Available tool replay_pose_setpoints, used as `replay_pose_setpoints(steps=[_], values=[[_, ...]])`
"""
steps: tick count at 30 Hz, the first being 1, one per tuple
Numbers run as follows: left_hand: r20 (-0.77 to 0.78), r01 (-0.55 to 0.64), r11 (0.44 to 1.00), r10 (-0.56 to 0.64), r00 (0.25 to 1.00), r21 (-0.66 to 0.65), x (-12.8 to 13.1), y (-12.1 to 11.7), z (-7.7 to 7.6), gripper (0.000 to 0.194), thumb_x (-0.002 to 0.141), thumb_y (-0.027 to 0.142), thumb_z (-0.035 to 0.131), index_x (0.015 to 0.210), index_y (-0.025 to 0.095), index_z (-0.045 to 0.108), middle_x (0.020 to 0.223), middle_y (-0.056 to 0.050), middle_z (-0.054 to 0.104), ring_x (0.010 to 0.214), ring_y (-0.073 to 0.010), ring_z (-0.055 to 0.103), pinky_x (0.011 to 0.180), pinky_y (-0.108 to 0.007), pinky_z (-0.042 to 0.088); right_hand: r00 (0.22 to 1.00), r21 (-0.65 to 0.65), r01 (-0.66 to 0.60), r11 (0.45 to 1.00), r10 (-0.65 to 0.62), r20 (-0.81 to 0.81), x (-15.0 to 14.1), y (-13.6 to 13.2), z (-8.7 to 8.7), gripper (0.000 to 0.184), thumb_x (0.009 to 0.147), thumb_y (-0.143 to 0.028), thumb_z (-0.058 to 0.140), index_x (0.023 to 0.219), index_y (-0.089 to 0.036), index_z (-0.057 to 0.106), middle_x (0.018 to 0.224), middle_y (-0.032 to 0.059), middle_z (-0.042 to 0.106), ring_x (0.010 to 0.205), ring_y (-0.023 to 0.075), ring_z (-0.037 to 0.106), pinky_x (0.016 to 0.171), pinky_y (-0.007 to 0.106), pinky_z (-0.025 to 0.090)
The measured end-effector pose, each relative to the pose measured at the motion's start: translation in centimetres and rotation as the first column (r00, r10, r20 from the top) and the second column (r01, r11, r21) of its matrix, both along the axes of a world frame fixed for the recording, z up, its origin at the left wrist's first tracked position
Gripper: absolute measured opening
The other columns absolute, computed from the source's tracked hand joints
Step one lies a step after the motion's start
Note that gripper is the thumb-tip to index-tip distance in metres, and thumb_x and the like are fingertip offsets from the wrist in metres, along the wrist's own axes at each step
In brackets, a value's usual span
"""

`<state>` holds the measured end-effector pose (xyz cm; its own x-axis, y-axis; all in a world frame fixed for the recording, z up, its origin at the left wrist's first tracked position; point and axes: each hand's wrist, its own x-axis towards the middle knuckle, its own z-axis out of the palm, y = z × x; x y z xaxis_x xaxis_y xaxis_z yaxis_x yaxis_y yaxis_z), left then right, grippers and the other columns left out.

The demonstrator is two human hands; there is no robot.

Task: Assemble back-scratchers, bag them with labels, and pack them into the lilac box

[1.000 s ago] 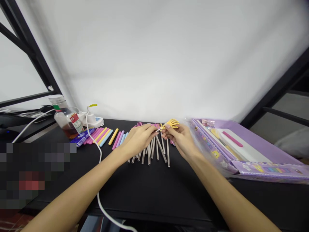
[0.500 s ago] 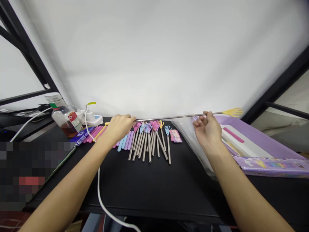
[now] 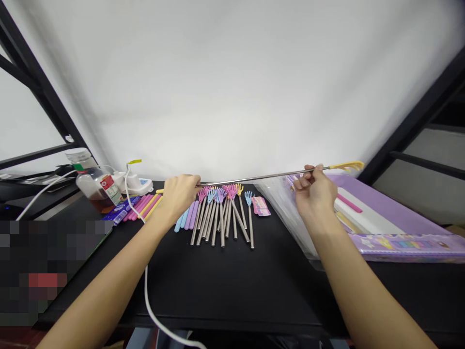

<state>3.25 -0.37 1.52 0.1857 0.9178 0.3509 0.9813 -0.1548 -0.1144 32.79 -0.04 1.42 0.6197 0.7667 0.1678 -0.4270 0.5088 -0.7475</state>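
A: While I watch this head feed from here, what do the hands have?

B: I see the left hand closed around one end of an extended telescoping back scratcher, and the right hand pinching its shaft near the yellow claw.

A: What's under it?

B: More back scratchers, fanned out on the black desk
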Motion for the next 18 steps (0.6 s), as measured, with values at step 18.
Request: replay_pose_setpoints(steps=[18], values=[[-0.003, -0.125, 0.992, 0.125, 0.992, -0.002, -1.1, -0.5, -0.6, 0.022, 0.096, 0.031, 0.047, 0.104, 0.019, 0.065, 0.090, -0.015, 0.073, 0.087, -0.0346, 0.071, 0.066, -0.035, 0.042, 0.990, 0.014, -0.090, 0.996, 0.091, -0.107, 0.6, -0.7, 0.1, 0.029, 0.102, -0.023, 0.046, 0.080, -0.015, 0.061, 0.059, -0.0062, 0.042, 0.044, 0.0038, 0.035, 0.041, 0.015, 0.032]])
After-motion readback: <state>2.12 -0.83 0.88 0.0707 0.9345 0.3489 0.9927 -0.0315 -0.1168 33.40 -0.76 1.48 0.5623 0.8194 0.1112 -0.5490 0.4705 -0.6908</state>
